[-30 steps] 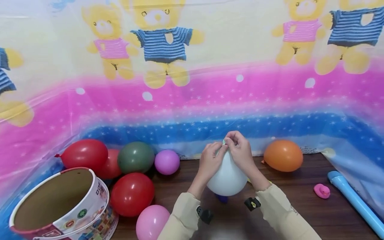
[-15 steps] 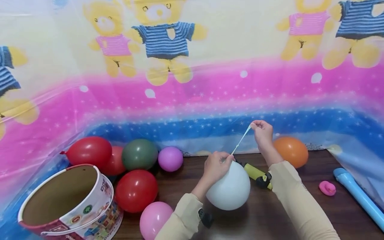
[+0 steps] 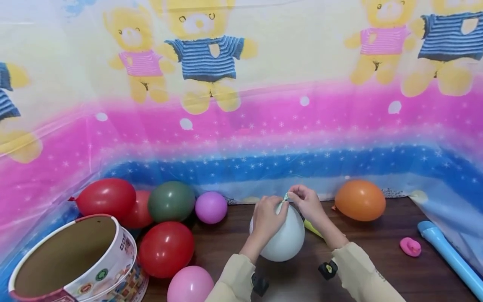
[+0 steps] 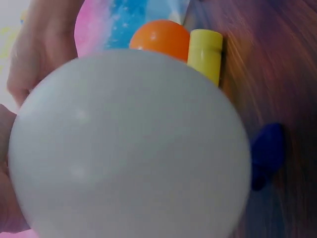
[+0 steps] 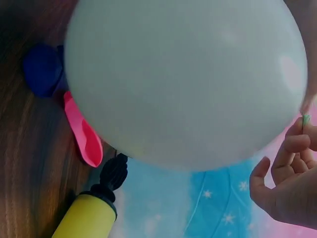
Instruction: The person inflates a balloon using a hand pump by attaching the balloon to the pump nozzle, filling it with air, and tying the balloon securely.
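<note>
An inflated white balloon [image 3: 284, 241] hangs between both hands over the dark table, its neck pointing up. My left hand [image 3: 267, 216] lies along its upper left side, thumb and fingers pinching the base of the neck. Fingertips of my right hand [image 3: 308, 205] pinch the pale green neck end just above, close to the left fingers. In the left wrist view the white balloon [image 4: 129, 148] fills most of the picture. The right wrist view shows the curled fingers of the right hand [image 5: 292, 173] at the neck tip, beside the balloon's round side.
A yellow hand pump [image 5: 89, 213] with a black nozzle lies behind the balloon, near limp pink [image 5: 81, 131] and blue [image 5: 42, 69] balloons. Several inflated balloons and a bucket [image 3: 126, 260] stand left. An orange balloon [image 3: 360, 200], pink duck [image 3: 410, 247] and blue microphone-shaped tube [image 3: 449, 256] sit right.
The right hand stretched the balloon's neck far up and right half a second ago, then came back down beside the left hand. Both hands now sit slightly lower than a second ago.
</note>
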`<state>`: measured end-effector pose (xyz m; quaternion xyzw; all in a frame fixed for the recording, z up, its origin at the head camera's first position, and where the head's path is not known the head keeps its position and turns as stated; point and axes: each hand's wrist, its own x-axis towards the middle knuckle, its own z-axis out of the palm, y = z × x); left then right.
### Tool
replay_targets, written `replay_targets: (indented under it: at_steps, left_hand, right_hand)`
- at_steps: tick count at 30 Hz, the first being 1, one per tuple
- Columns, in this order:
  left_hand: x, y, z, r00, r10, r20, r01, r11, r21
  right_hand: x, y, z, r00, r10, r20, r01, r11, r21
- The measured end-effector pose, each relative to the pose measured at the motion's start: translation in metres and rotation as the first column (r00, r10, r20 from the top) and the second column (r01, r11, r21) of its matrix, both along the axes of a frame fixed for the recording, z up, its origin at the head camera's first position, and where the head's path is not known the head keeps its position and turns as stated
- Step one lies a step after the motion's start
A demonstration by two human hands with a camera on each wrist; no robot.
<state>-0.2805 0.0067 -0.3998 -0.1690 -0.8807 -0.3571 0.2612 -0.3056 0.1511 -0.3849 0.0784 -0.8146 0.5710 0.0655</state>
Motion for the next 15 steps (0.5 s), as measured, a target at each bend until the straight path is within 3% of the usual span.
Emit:
replay_targets:
  at_steps: [4, 9, 15]
  left_hand:
    - [0.004, -0.011, -0.005, 1.000, -0.004, -0.013, 0.005, 0.996, 0.084]
    - [0.011, -0.032, -0.019, 1.000, -0.006, -0.007, 0.008, 0.976, 0.220]
    - [0.010, -0.049, -0.045, 0.998, -0.043, 0.040, 0.034, 0.975, 0.221]
  right_hand:
    - [-0.001, 0.006, -0.001, 0.999, -0.023, 0.047, 0.024, 1.000, -0.017]
    - [-0.005, 0.027, -0.002, 0.995, -0.088, 0.052, 0.091, 0.994, -0.066]
    - [-0.007, 0.076, 0.004, 0.993, -0.117, -0.003, 0.116, 0.987, -0.111]
